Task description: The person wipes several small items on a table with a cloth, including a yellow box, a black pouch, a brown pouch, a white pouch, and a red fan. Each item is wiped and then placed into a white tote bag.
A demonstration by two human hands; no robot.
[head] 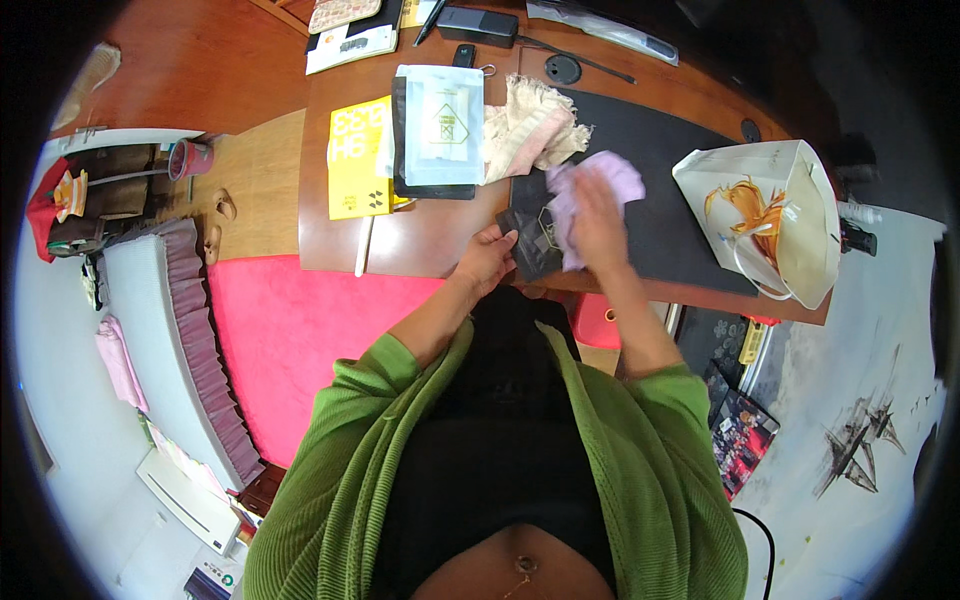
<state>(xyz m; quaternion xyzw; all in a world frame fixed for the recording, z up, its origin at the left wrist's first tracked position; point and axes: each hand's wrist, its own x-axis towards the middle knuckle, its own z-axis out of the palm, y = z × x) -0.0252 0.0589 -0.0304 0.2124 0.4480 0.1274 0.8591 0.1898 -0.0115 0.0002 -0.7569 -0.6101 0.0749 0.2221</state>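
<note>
My left hand (pixel 486 261) pinches the left edge of a dark plastic pouch (pixel 527 244) over the desk's front edge. Slightly blurred, my right hand (pixel 598 221) presses on a lilac cloth (pixel 625 176) that overlaps the pouch's right part. Both lie at the left part of a black desk mat (pixel 675 217). Just beyond is a crumpled cream and pink towel (pixel 532 131). Left of the towel, a pale blue pouch (pixel 442 169) rests on a black one (pixel 400 169), beside a yellow packet (pixel 351 176).
A white paper bag (pixel 697 176) with an orange picture stands at the desk's right end. A white stick (pixel 364 246) lies near the front edge. Along the back are a dark grey device (pixel 478 25) with a cable, a pen (pixel 430 22) and papers (pixel 352 51).
</note>
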